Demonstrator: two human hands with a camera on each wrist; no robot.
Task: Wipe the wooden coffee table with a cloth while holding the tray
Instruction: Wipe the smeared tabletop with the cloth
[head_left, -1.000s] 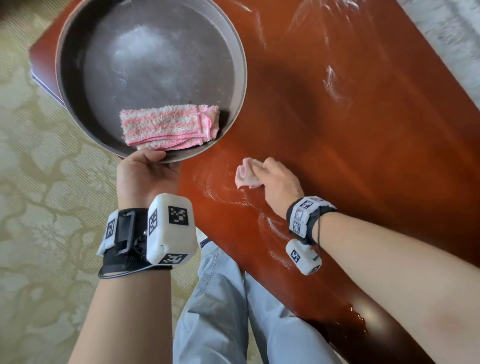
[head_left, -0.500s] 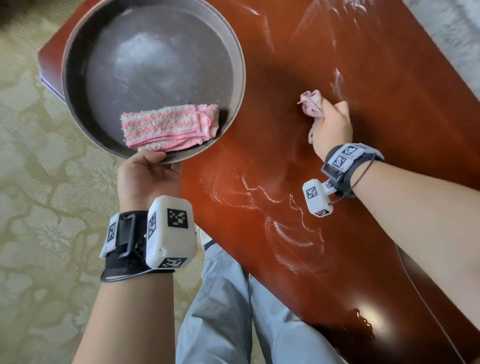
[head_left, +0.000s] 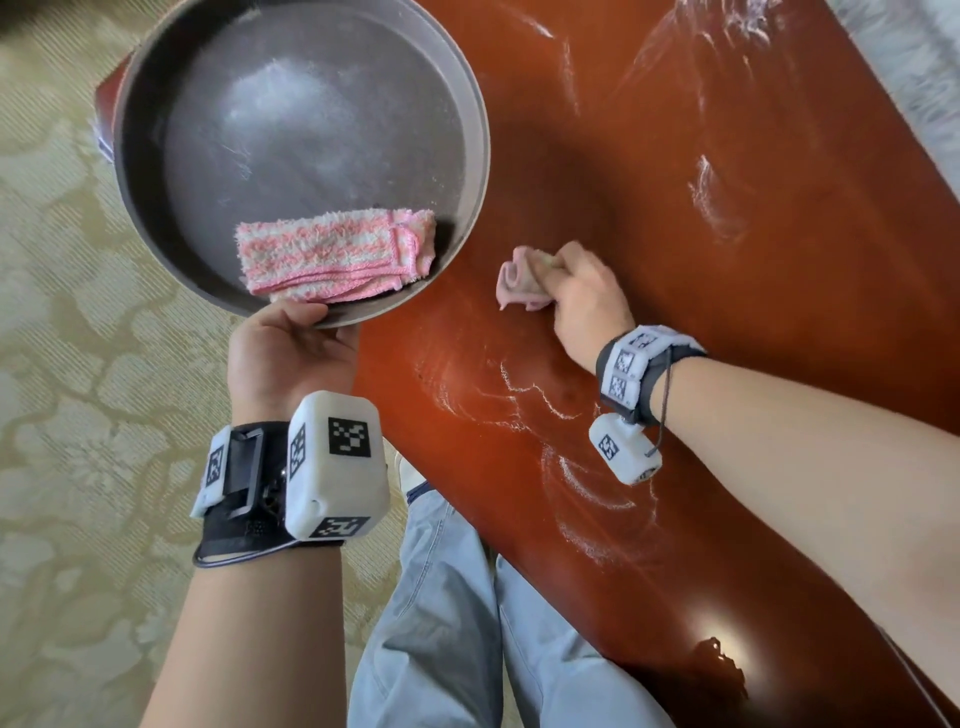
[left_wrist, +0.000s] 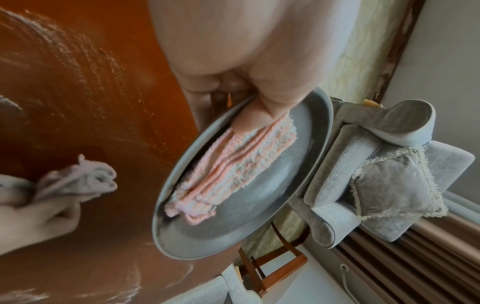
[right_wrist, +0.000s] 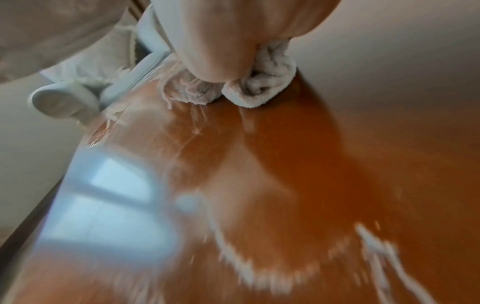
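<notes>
Meanwhile right hand (head_left: 584, 301) clutches cloth (head_left: 522, 280), pressed on table (head_left: 779, 322) just beside tray (head_left: 480, 156). Left hand (head_left: 291, 358) pinches tray rim, thumb on towel (head_left: 337, 254). Risk: wiping stroke bumps tray, tilts it, towel slides out.

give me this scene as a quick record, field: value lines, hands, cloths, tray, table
left hand: grips the near rim of the tray, thumb over the edge
right hand: clutches the wiping cloth, pressing it on the table
tray: round, grey, held above the table's corner
folded cloth: pink-and-white striped, lying in the tray
wiping cloth: pale pink, bunched
table: glossy red-brown wood, white streaks
</notes>
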